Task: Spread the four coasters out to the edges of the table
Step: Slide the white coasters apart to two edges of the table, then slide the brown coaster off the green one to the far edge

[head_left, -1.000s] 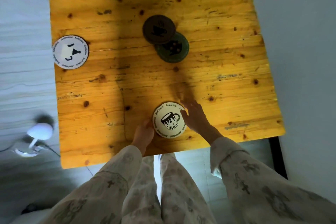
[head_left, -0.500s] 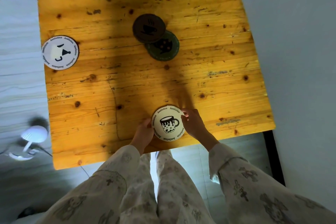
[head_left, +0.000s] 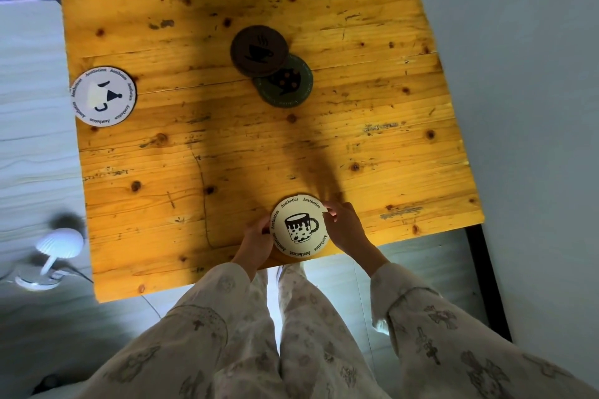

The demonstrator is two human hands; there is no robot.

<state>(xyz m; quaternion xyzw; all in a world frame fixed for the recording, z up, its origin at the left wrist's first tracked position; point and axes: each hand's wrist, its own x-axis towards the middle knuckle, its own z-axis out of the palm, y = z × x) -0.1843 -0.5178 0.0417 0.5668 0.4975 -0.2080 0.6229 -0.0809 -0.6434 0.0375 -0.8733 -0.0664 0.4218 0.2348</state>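
Roughly halfway: both hands, left (head_left: 256, 241) and right (head_left: 343, 228), clasping the cream round mug-print coaster (head_left: 299, 225) at the near edge of the yellow wooden surface (head_left: 227, 155). Further off, white round coaster (head_left: 103, 96) at left edge. Farthest, brown coaster (head_left: 258, 50) overlapping green coaster (head_left: 288, 84) mid-surface, unplaced.

bare table (head_left: 372, 100) right of stacked coasters (head_left: 272, 65), white wall (head_left: 525, 107) alongside
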